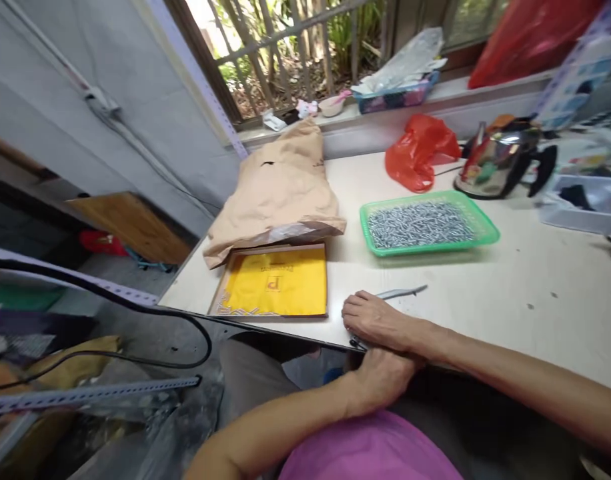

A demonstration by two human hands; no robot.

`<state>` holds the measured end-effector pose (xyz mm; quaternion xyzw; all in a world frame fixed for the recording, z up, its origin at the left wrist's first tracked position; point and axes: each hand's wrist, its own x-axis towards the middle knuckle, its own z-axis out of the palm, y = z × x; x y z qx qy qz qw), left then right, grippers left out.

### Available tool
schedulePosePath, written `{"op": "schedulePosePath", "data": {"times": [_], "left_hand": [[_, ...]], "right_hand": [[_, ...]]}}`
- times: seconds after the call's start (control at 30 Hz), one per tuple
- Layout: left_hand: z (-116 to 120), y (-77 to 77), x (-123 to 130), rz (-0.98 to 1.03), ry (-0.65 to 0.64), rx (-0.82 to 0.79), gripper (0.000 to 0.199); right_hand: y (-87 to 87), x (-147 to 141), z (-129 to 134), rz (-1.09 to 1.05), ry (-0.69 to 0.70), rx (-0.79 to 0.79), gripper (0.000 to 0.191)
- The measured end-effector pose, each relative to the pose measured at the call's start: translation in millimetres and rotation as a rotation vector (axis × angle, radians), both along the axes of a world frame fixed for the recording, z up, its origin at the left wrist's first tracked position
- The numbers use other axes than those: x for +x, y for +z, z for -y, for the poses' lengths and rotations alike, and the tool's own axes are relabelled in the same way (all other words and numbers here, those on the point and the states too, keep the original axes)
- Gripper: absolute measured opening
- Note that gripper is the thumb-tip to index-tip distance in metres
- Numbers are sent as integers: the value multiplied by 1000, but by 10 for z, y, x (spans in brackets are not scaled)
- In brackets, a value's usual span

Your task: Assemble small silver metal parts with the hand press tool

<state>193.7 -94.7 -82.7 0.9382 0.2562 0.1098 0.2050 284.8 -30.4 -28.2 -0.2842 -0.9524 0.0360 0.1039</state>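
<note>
My right hand [373, 320] rests on the white table near its front edge, fingers curled down and drawn together; whatever is under them is hidden. A slim grey strip with a dark tip [403, 292] lies just beyond its knuckles. Small dark pieces [357, 343] show below the fingers at the table edge. My left hand [383, 377] is at the edge below the right wrist, its fingers out of sight. To the left lies a shallow box with a yellow bottom [278, 277], several thin metal pins [245, 311] along its near side. A green tray [430, 251] holds many small metal pieces [418, 223].
A brown paper sack [280, 190] lies behind the yellow-bottomed box, partly over its back edge. Behind the green tray are a red plastic bag [420, 150] and a metal kettle [500, 160]. A white basket [580, 210] stands at the right. A black cable [135, 307] hangs at the left.
</note>
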Motion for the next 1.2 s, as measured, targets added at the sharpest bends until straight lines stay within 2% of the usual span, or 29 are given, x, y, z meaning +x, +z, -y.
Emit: {"op": "schedulePosePath", "data": {"times": [0.07,0.13,0.23,0.3,0.37,0.43,0.5,0.57,0.63,0.73,0.83,0.93,1.07,1.2], "left_hand": [[-34,-10,39,8,-13,33,32],[-61,46,87,37,-11,77,30],[-113,237,59,66,-10,135,24],[-192,420,-123,60,59,153,22],[-329,635,-474,4,230,165,21],[-515,856,-961,-101,488,192,21],[-713,1042,-1497,-259,717,228,21],[-884,1157,-1975,-438,850,189,21],[-1008,1188,-2321,-564,916,56,19],[-1120,1124,-2560,-623,934,-110,16],[-1179,1041,-2566,-632,906,-155,17],[-1220,1008,-2506,-649,879,-146,18],[-1304,996,-2501,-675,858,-143,17],[-1394,993,-2598,-684,862,-174,18]], "right_hand": [[152,67,4,-156,-115,22,20],[373,247,-43,-335,-260,65,22],[665,706,-292,-502,-526,198,20],[747,1057,-528,-477,-632,301,22],[735,1346,-707,-355,-667,362,29],[666,1504,-744,-253,-685,343,35],[569,1512,-623,-237,-676,273,37],[457,1410,-398,-283,-622,172,33],[333,1268,-144,-332,-547,63,29],[153,1094,182,-352,-467,-104,27],[45,1003,408,-315,-460,-219,27],[14,940,555,-271,-478,-288,31],[-6,851,651,-201,-456,-360,31],[-58,788,682,-132,-466,-378,27]]}}
